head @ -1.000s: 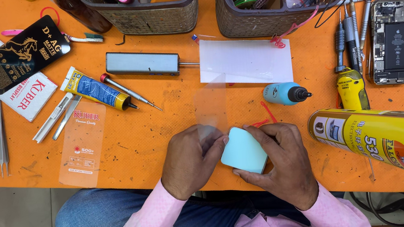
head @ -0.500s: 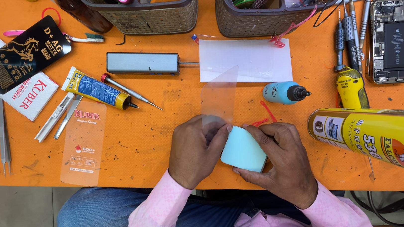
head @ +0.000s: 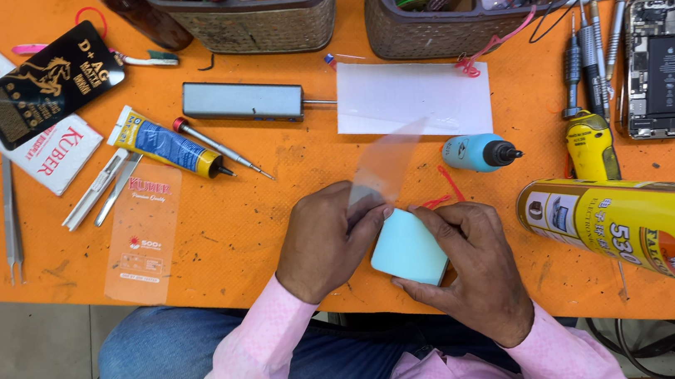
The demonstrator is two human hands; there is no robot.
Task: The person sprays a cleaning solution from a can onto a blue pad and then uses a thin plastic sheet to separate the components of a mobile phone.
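The right hand grips a smooth, rounded-corner pale blue phone above the scuffed orange desk. The left hand pinches a thin, glossy clear film, rising just beyond the phone. Right of the phone lies a yellow metal spray can.

On my orange table a yellow spray can lies at the right, near a small blue bottle with black tip. A white paper sheet lies below two woven baskets. At the left lie a yellow-blue glue tube, metal tweezers and a grey metal box.
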